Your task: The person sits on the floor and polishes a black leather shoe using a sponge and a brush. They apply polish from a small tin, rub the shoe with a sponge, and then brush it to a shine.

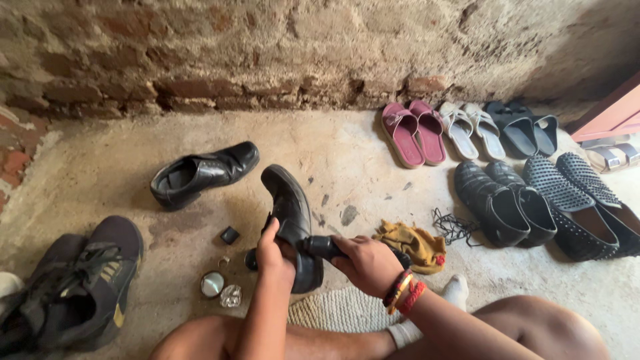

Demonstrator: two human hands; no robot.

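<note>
Black leather shoe glossy, unlaced, held off floor, toe pointing to 12 o'clock, heel toward 6 o'clock, sole side facing 3 o'clock. Black brush dark and rounded, touching shoe side near heel, at 3 o'clock of shoe

We have a single view, from a camera worn on the head, looking steeply down and forward over our own bare legs at the bottom edge of the frame. It faces a rough brick wall that fills the top third, with the concrete floor spreading across the middle. Our left hand and right hand sit close, low in the centre. The rows of footwear at the upper right lie farther off. There is no second view to share any part of the scene.
</note>
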